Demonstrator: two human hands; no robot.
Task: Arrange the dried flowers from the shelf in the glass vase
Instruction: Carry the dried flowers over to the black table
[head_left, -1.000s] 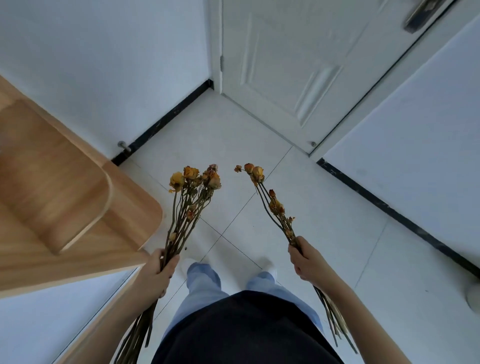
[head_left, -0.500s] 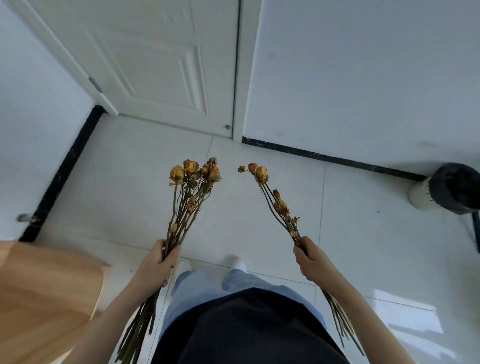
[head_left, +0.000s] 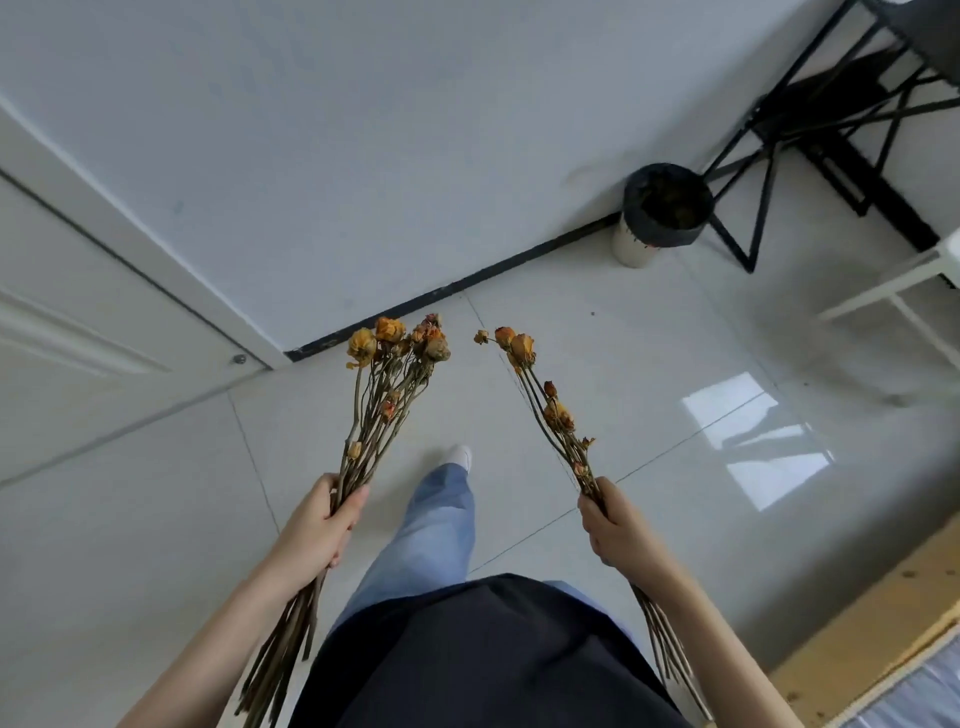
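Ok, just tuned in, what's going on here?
A person stands on a tiled floor, both hands full. The left hand grips the fuller bunch of dried flowers by its stems, the right hand a thinner bunch, blooms pointing away. No glass vase is in view, so nothing is arranged yet.

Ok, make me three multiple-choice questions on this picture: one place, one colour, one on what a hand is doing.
1. Where is the dark-lined bin?
A. On the floor by the wall, beside the black metal frame.
B. On a chair.
C. Between the feet.

2. What colour are most flower heads in the left bunch?
A. Blue.
B. Orange-yellow.
C. White.

3. What is the right hand doing?
A. Hanging empty.
B. Resting on a table.
C. Gripping the right bunch by its stems.

1 A: it stands there, next to the frame's legs.
2 B: the heads are orange-yellow.
3 C: stems run through its grip.
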